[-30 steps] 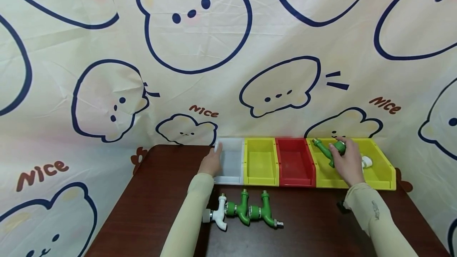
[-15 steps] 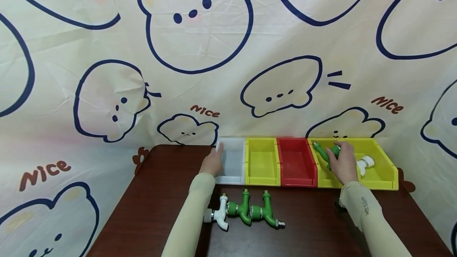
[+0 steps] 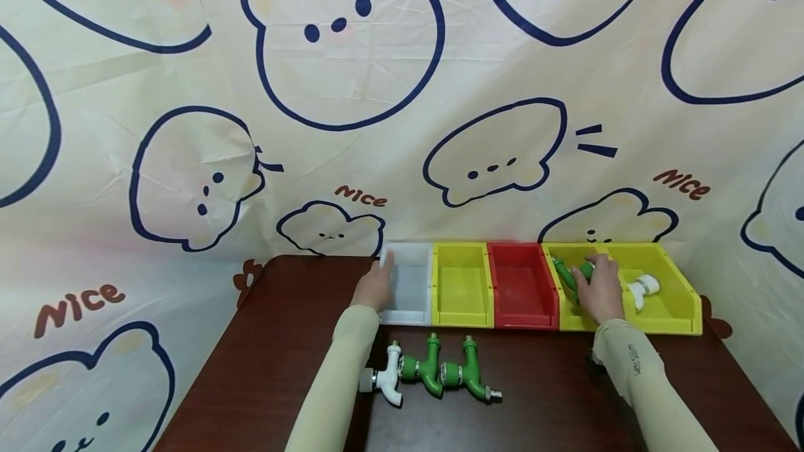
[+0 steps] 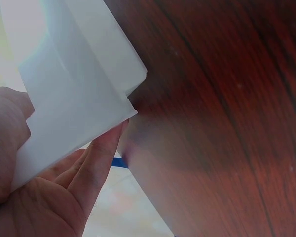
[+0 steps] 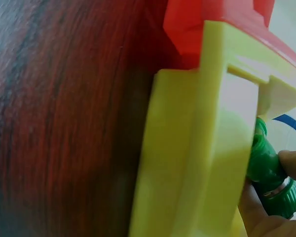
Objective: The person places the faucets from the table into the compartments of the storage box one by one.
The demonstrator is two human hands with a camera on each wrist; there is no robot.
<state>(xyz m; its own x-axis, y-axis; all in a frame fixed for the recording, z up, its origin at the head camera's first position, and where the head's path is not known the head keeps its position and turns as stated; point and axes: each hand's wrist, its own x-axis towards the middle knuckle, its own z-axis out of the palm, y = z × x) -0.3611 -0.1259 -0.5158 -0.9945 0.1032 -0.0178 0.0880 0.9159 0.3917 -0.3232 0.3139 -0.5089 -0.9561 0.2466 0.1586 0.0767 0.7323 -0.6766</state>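
The left hand (image 3: 373,287) and the right hand (image 3: 601,289) are bare. Both arms wear long, pale cream sleeves reaching the wrists. The left sleeve (image 3: 336,377) looks plain. The right sleeve (image 3: 656,396), nearer the bench's (image 3: 264,354) right edge, creases softly near the cuff and bears small grey lettering (image 3: 634,359), too small to read. A small black piece (image 3: 594,363) shows beside that cuff, its nature unclear.
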